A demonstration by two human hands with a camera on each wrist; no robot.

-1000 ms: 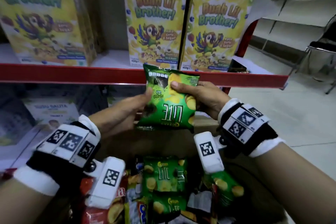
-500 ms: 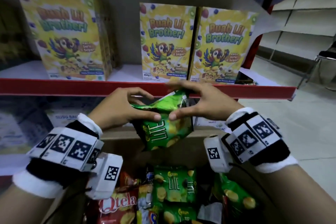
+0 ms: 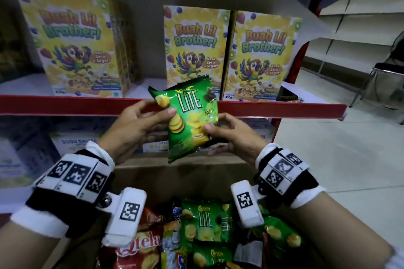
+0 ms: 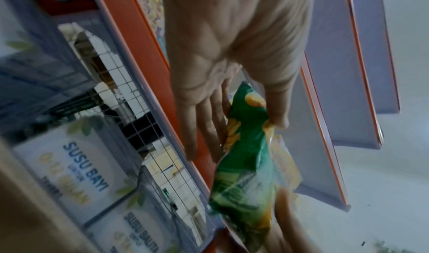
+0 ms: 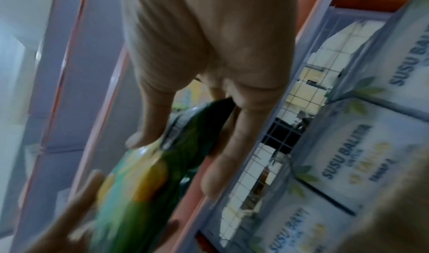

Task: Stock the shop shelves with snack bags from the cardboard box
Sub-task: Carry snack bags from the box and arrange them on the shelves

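In front of the red-edged shop shelf [image 3: 273, 109] with its cereal boxes [image 3: 195, 50], above my open cardboard box [image 3: 175, 172] of snacks, my left hand [image 3: 133, 129] and right hand [image 3: 232, 135] each pinch the upright green Lite chip bag [image 3: 188, 120].

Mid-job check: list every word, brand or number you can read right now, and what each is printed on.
"LiTE": held green bag, gripped by left hand and right hand; brand above it blurred.
"LiTE": green bag in box.
"Qtela": red bag.
"Buah Lil Brother!", "Rasa Seru & Segar!", "450g": cereal boxes.
"SUSU BAYI": milk box.
"SUSU BALITA": milk box.
Smaller print and wrist-marker codes: unreadable.
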